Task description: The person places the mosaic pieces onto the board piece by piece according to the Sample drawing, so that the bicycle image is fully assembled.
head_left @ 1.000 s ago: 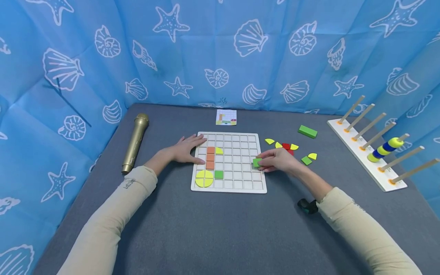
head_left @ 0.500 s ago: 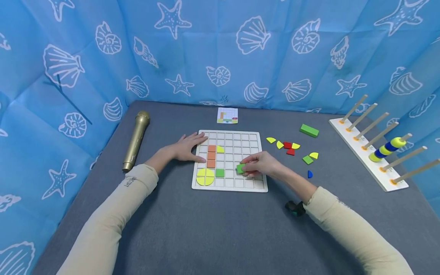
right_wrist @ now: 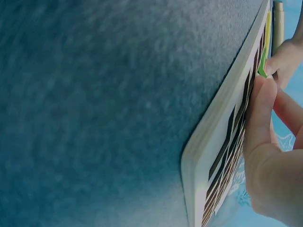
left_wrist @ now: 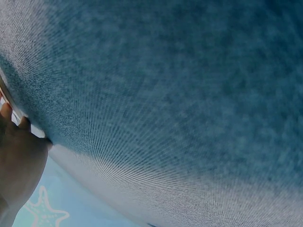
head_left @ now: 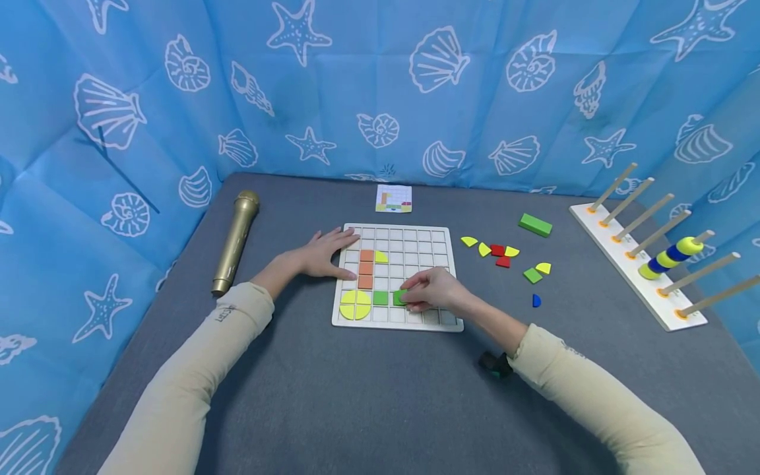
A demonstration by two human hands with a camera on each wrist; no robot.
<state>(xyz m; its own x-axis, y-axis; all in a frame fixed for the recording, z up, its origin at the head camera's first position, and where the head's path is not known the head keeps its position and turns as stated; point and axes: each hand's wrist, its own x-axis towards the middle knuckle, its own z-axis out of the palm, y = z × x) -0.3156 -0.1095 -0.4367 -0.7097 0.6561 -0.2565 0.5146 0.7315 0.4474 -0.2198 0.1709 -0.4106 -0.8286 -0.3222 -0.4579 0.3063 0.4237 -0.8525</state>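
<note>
A white grid board [head_left: 424, 251] lies on the table. My left hand [head_left: 320, 256] rests spread over its left edge, fingers straight; the left wrist view shows only part of that hand at its left border. With thumb and fingertips my right hand [head_left: 436, 290] pinches a green square tile [head_left: 398, 299] close over the lower row of cells, just right of another green tile [head_left: 380, 299]. Several orange squares [head_left: 366, 268] form a column on the board, with a yellow quarter-circle [head_left: 381, 256] beside its top. Yellow quarters form a circle [head_left: 355, 305] at lower left.
Behind the board lies a small pattern card [head_left: 394, 198]. To its right are loose yellow quarters [head_left: 469, 241], red pieces [head_left: 503, 262], a green tile [head_left: 532, 276], a blue piece [head_left: 536, 301] and a green block [head_left: 535, 225]. A pegged bead stand [head_left: 638, 264] and gold microphone [head_left: 235, 244] flank them.
My right hand has carried the green tile left across the board, from its right edge to beside the other green tile. The left hand has stayed on the board's left edge.
</note>
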